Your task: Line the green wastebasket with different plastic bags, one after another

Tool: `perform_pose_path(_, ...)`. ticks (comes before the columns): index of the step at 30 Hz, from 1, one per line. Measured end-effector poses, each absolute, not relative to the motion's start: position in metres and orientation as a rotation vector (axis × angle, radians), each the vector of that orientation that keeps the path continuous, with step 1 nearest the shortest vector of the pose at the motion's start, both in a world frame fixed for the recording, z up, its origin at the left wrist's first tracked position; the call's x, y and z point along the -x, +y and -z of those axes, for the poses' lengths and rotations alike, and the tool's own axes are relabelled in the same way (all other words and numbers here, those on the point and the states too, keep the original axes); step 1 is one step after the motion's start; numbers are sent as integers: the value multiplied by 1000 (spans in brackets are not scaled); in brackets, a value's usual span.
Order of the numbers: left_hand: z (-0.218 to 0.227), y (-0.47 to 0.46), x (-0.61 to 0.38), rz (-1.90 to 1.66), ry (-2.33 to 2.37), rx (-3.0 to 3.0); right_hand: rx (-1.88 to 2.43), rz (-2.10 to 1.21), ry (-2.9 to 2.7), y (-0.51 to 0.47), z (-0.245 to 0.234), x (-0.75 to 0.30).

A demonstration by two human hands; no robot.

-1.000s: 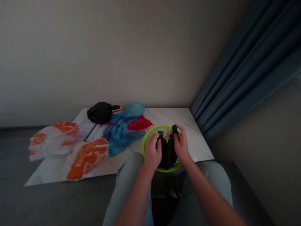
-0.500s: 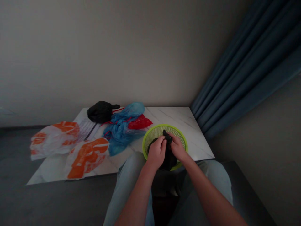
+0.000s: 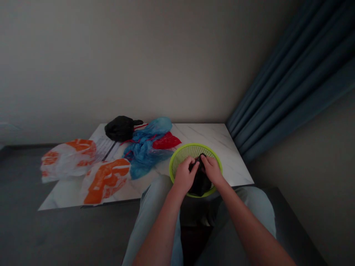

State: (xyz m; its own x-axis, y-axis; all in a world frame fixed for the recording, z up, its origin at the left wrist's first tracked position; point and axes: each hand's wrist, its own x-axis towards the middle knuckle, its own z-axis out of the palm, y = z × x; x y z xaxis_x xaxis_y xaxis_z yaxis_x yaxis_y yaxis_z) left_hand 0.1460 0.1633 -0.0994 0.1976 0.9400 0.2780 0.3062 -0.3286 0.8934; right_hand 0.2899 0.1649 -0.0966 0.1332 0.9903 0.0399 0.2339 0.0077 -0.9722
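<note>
In the head view, the left hand (image 3: 185,176) and right hand (image 3: 211,170) are being held close together, fingers curled shut and pinching the black bag (image 3: 200,183). The bag is being kept bunched inside the green basket (image 3: 191,149). A second ago it was being stretched higher between hands held further apart.

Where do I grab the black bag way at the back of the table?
Pinch the knotted tail sticking out of the tied black bag at its right end, probably coming from above: its body is a round, slippery-looking lump, and the blue bag crowds that side. The left hand and right hand pinch a different black bag in the green basket.
</note>
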Motion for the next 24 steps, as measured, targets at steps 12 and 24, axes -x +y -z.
perform_pose_path(12, 105, 171, -139, -1210, 1266, -1778, 1292, -1101, -1445, 160, 98, -290)
perform_pose_path(24, 105, 181, -127, -1029, 1107, -1535, 1059, -580, -1853, 160, 89, -308)
